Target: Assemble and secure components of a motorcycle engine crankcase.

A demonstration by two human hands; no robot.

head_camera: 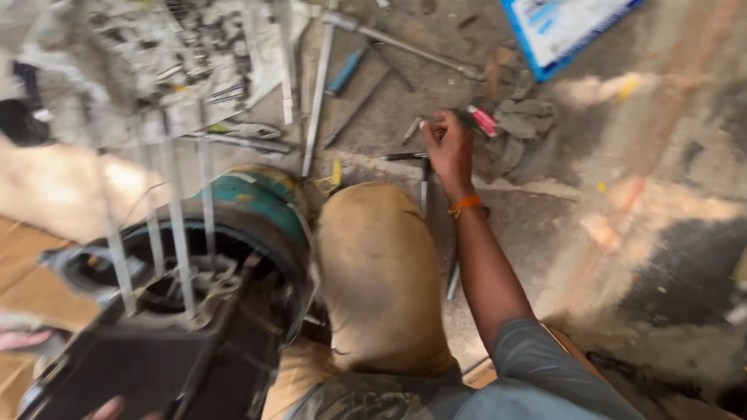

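Note:
My right hand (450,148) reaches forward over my bent knee in tan trousers (373,272), fingers closed on a small tool with a red and green handle (481,120) on the dusty floor. An orange band is on that wrist. At the bottom left only a few fingertips of my left hand (110,407) show, curled under a dark metal frame (148,365). The frame sits against a round motor body with a teal casing (268,204). Several long metal studs (177,233) stick up from the motor.
Hand tools lie scattered ahead: a long steel rod (317,89), a blue-handled screwdriver (346,70), pliers (243,137), a T-handled tool (424,177). Grey rags (523,124) lie beside my right hand. Printed paper with small parts (183,58) lies at top left, a blue-edged box (562,27) at top right.

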